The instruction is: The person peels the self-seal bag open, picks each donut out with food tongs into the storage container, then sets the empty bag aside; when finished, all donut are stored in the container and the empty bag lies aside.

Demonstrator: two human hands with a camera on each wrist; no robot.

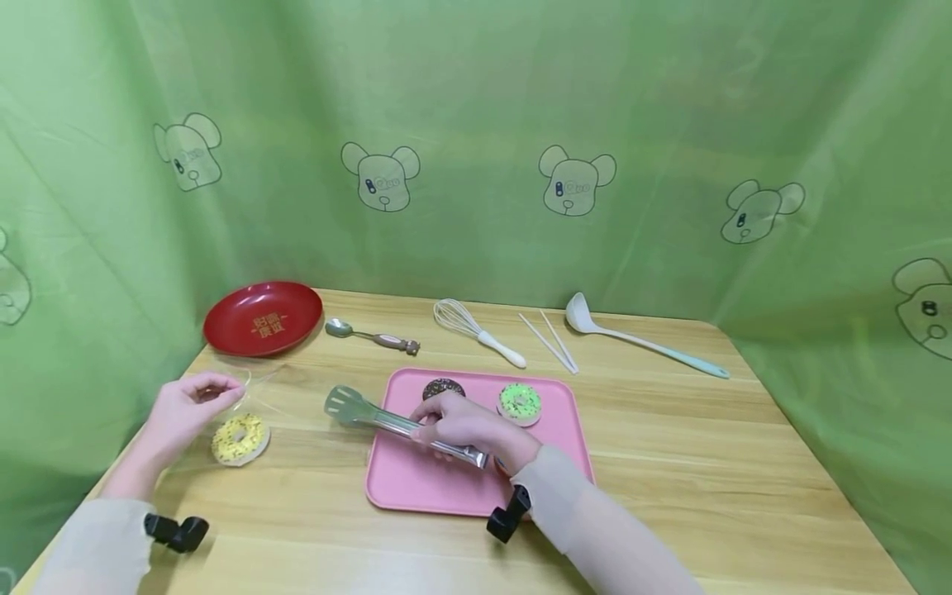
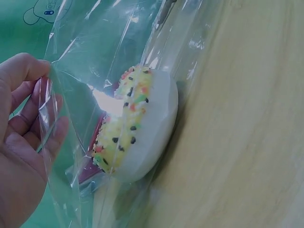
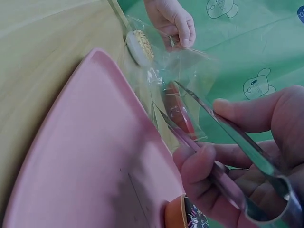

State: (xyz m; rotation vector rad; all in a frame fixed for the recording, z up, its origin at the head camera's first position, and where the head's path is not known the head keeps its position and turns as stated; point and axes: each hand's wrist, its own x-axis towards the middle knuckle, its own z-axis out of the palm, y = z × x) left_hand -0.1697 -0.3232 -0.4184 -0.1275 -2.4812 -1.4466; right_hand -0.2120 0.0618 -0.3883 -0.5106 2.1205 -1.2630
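Observation:
My left hand (image 1: 186, 405) pinches the edge of a clear plastic bag (image 2: 78, 95) at the table's left side. Inside the bag, a yellow-topped toy donut (image 1: 240, 439) with sprinkles stands out; the left wrist view shows its white base. Over the pink tray (image 1: 476, 493), my right hand (image 1: 461, 426) grips metal tongs (image 3: 237, 137), their slotted tips pointing left toward the bag. The tips stand apart with nothing between them. On the tray lie a chocolate-topped donut (image 1: 444, 387), partly hidden by the right hand, and a green-topped donut (image 1: 520, 403). Another item under my right wrist is mostly hidden.
A red plate (image 1: 245, 318) stands at the back left. Along the back lie a spoon (image 1: 372, 335), a whisk (image 1: 479, 332), white chopsticks (image 1: 554, 340) and a ladle (image 1: 632, 334). Green curtains (image 1: 476, 99) hang around the wooden table (image 1: 706, 463).

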